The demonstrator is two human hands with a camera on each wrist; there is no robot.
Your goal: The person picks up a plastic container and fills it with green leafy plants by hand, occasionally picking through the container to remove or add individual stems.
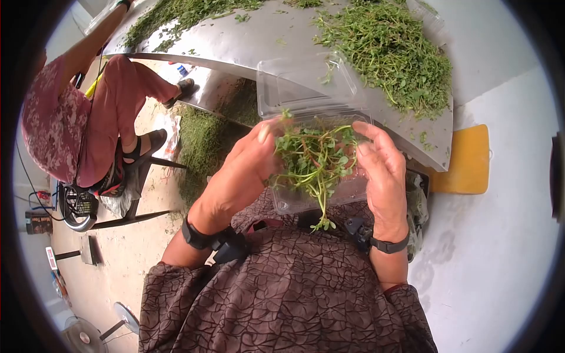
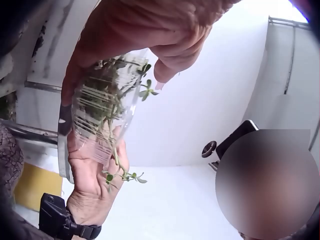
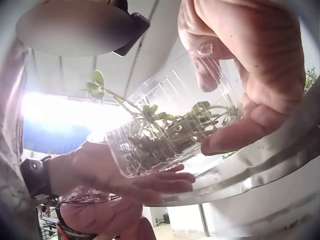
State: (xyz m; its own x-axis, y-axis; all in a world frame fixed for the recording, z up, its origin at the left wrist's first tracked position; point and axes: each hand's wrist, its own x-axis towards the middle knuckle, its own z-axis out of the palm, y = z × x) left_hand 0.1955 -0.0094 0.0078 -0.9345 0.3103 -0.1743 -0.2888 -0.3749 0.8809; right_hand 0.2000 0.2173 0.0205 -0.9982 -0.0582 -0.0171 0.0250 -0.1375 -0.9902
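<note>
A clear plastic clamshell container is held in front of the body, its lid folded open on the far side. Leafy green sprigs fill it, and one stem trails over the near edge. On the container's left side is my left hand; its fingers lie stretched along the underside in the right wrist view. My right hand grips the opposite side, with thumb and fingers about the wall. In the left wrist view, stems show through the ribbed plastic.
A metal table stands ahead, with a large heap of green sprigs at right and more greens at left. A yellow board leans by the wall. Another person sits at left. Cut greens lie below the table.
</note>
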